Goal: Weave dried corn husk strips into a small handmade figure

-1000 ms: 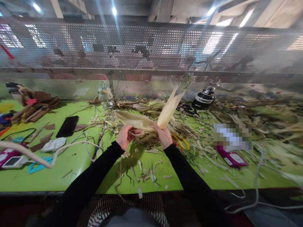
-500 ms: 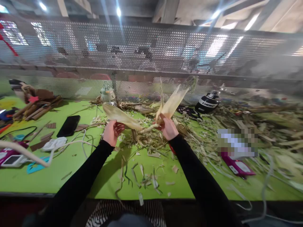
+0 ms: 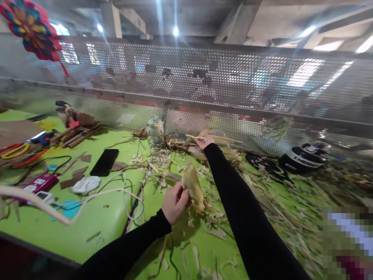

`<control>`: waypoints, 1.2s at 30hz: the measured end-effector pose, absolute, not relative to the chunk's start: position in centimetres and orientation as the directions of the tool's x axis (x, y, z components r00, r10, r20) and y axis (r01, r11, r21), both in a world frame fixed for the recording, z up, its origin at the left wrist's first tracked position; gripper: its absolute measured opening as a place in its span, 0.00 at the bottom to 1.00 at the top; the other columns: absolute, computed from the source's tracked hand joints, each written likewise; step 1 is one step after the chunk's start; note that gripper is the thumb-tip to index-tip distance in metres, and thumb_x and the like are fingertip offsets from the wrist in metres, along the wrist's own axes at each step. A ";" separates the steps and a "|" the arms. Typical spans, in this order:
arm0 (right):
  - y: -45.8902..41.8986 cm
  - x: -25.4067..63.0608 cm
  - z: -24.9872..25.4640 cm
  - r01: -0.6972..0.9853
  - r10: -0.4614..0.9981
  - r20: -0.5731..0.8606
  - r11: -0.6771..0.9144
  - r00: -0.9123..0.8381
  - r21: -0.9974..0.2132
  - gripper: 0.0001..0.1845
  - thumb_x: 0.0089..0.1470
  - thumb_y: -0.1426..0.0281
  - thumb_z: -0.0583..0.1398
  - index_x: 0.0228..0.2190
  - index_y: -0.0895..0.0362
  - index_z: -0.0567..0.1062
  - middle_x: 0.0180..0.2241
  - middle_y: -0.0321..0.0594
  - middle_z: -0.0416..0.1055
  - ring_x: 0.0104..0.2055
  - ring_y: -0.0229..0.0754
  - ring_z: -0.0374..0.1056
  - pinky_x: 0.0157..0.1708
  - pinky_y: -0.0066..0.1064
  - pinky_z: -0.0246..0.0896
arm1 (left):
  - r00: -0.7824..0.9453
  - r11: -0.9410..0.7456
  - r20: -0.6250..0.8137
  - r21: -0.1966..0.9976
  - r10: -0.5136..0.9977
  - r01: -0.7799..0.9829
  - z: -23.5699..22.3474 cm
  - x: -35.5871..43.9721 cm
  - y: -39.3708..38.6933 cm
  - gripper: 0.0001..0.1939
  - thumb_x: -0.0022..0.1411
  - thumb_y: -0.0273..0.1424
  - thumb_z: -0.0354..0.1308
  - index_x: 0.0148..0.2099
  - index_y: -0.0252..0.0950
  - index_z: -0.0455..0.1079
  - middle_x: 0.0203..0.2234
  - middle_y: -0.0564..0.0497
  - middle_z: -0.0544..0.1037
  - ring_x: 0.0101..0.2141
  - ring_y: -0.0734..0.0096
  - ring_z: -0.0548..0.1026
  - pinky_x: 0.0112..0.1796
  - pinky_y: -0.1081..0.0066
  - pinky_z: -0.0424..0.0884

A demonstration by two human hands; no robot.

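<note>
My left hand (image 3: 176, 202) is closed on a pale, dry corn husk (image 3: 192, 184), held upright just above the table. My right hand (image 3: 204, 140) reaches to the back, at a heap of corn husks (image 3: 230, 153) along the mesh screen. Its fingers are closed on a pale husk piece (image 3: 194, 137) with a narrow stem-like end; the rest of that piece blends into the heap. Husk scraps (image 3: 215, 233) lie strewn under and around both hands on the green table (image 3: 107, 221).
A clear bottle (image 3: 155, 132) and a black bottle (image 3: 304, 157) stand by the perforated metal screen (image 3: 186, 85). At left are a phone (image 3: 104, 162), a white cable (image 3: 122, 190), a crumpled white wad (image 3: 86, 184), scissors (image 3: 16, 151) and a purple power strip (image 3: 43, 182). Shredded husks cover the right side.
The husk sheet and the stemmed husk piece have come apart. My right hand has moved away to the back heap, while the left keeps the sheet. The view has swung left.
</note>
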State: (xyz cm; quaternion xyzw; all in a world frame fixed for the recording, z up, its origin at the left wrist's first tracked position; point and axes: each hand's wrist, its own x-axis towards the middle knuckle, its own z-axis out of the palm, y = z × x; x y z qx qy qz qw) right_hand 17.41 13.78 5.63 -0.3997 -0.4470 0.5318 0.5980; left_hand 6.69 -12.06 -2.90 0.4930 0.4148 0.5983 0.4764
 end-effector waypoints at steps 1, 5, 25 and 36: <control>14.0 17.3 5.6 -0.264 0.997 0.062 0.070 0.037 -0.962 0.18 0.59 0.65 0.56 0.49 0.59 0.67 0.49 0.45 0.67 0.46 0.44 0.67 0.44 0.43 0.66 | -0.060 -0.209 0.202 0.968 0.977 -0.139 -2.9 6.7 -12.0 0.05 0.57 0.33 0.56 0.31 0.38 0.68 0.19 0.53 0.69 0.21 0.72 0.66 0.26 0.73 0.60; 12.6 17.4 5.9 -0.221 0.995 -0.095 -0.087 0.023 -0.971 0.18 0.58 0.64 0.57 0.48 0.59 0.68 0.48 0.44 0.68 0.45 0.43 0.68 0.42 0.41 0.67 | -0.056 -0.205 0.198 0.965 0.979 -0.162 -2.6 6.7 -12.2 0.06 0.57 0.34 0.55 0.30 0.38 0.67 0.20 0.53 0.69 0.21 0.73 0.66 0.26 0.73 0.61; -14.0 24.1 1.9 0.704 0.908 0.395 0.371 -0.138 -0.606 0.06 0.54 0.65 0.54 0.28 0.54 0.67 0.24 0.35 0.66 0.25 0.39 0.60 0.27 0.30 0.52 | 0.155 0.178 -0.111 0.824 0.982 -0.538 0.7 8.5 -14.8 0.15 0.48 0.36 0.66 0.36 0.35 0.69 0.32 0.50 0.77 0.29 0.75 0.75 0.30 0.77 0.70; -15.4 21.8 0.9 0.556 0.889 0.332 0.456 -0.315 -0.695 0.15 0.56 0.61 0.51 0.42 0.54 0.67 0.34 0.41 0.73 0.32 0.45 0.69 0.32 0.34 0.62 | -0.029 0.013 -0.061 0.600 0.998 -0.800 4.9 9.6 -11.6 0.05 0.58 0.31 0.57 0.35 0.36 0.66 0.14 0.61 0.65 0.15 0.81 0.65 0.21 0.79 0.63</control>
